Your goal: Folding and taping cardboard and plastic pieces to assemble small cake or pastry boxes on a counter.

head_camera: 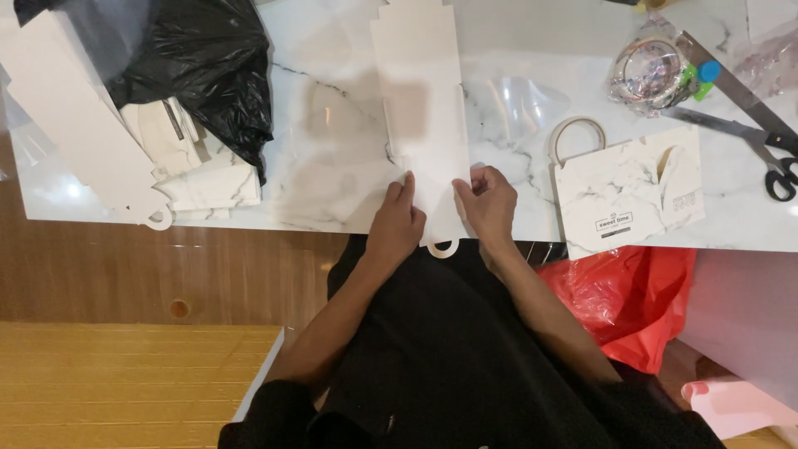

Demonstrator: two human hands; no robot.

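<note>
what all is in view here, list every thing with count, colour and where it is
flat card box blank: one, white, middle of the table, under both hands
stack of box blanks: several, white, far left of the table
plastic bag: one, black, upper left, over the stack
folded box with handle: one, white marble print, right of the hands
tape roll: one, clear, upper right
scissors: one pair, black handles, far right
red bag: one, below the table edge, right
table: one, white marble
left hand: fingers pressing the blank's left edge
right hand: fingers pinching the blank's right edge
</note>
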